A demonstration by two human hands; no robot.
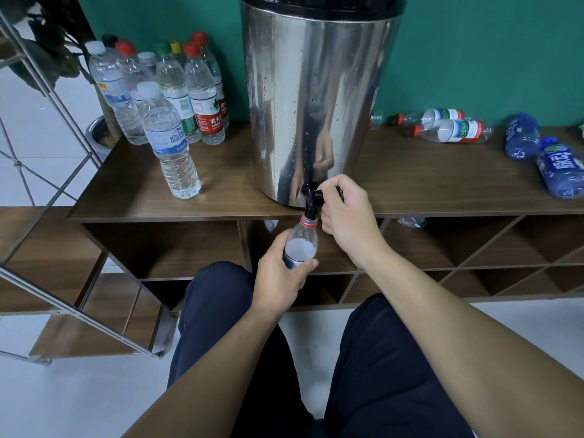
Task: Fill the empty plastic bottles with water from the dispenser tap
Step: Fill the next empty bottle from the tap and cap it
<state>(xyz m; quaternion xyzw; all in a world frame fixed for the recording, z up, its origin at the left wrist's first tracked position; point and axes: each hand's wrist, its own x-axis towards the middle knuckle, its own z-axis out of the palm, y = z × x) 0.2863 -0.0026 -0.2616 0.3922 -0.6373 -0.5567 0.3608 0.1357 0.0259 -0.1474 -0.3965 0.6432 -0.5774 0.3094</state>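
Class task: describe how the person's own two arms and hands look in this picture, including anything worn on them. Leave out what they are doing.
Both arms are bare from the bottom edge of the picture to the wrists: no sleeves show. The left hand and the right hand wear no gloves, and no watch, bracelet or ring shows on the visible sides. The fingers are bare too. Below the arms, the legs are in dark navy trousers.

Even, soft indoor light is seen; faint shadows are cast. Reflections are thrown off the steel dispenser (311,99). Edges are bent by wide-angle distortion; focus is kept sharp.
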